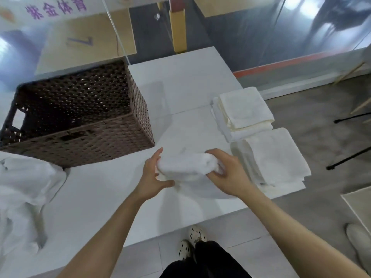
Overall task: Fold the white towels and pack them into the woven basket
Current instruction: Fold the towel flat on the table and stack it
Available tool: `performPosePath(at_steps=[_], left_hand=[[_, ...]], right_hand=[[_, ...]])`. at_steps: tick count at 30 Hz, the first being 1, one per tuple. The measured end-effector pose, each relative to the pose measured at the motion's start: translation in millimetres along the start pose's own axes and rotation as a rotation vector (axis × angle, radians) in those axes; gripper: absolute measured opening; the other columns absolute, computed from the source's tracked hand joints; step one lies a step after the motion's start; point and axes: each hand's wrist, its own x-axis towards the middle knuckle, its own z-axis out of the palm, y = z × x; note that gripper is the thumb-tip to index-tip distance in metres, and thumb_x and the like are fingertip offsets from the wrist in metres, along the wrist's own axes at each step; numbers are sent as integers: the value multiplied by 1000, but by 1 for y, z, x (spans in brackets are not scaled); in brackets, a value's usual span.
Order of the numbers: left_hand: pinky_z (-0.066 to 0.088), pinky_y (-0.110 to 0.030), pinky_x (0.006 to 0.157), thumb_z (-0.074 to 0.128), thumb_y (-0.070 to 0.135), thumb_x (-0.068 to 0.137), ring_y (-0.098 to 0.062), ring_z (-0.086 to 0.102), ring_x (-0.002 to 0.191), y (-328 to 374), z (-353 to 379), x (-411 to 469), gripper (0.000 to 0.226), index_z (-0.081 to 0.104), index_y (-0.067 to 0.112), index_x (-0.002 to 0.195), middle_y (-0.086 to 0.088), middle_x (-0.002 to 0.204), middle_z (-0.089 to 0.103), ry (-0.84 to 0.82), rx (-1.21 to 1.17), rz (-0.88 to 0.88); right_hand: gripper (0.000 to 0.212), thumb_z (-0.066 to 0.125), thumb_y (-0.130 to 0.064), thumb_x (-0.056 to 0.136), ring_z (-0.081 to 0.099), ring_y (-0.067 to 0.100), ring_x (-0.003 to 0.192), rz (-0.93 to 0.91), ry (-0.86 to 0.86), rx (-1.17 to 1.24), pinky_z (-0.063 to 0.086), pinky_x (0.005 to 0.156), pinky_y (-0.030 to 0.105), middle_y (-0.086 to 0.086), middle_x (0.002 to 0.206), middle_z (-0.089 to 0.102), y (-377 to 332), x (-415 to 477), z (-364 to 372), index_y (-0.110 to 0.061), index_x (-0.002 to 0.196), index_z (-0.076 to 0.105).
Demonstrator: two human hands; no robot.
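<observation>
one bunched white towel (186, 167) over table (90, 197): left hand (152, 175) spread against it, right hand (226, 173) gripping end.

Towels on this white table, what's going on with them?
A person holds a bunched white towel over the table: the right hand grips it, the left hand touches its other end. A far folded stack and a near folded stack lie at right, an unfolded heap at left. The woven basket shows no towels inside.
</observation>
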Motion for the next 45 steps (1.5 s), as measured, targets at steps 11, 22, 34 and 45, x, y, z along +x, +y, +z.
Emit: performPosePath(at_steps=[11,22,34,45], left_hand=[[64,-45,92,82,30,95,-26,80,103,144,59,49,19,79,22,112,2,105,84,201,-506,-60],[56,-52,106,60,18,106,-27,73,123,214,120,187,36,61,21,142,-7,137,74,-210,-594,-157],[62,-55,99,73,30,102,-25,76,114,214,184,289,33,65,20,133,-4,130,76,-23,-350,-325],[31,-49,129,66,54,98,-31,14,165,186,203,291,89,19,35,171,-9,179,12,155,938,349]], right_hand=[[36,79,-41,94,76,18,108,533,75,412,60,99,50,-7,119,79,23,22,-83,-32,128,71],[19,66,-40,103,77,16,103,662,104,379,61,90,38,-12,111,79,143,130,-194,-33,120,70],[50,49,-56,106,68,29,100,727,-72,3,55,86,43,5,106,72,256,234,-215,-10,120,62],[65,42,-48,112,15,30,164,31,-18,-690,20,131,55,8,176,22,273,229,-188,-17,168,29]])
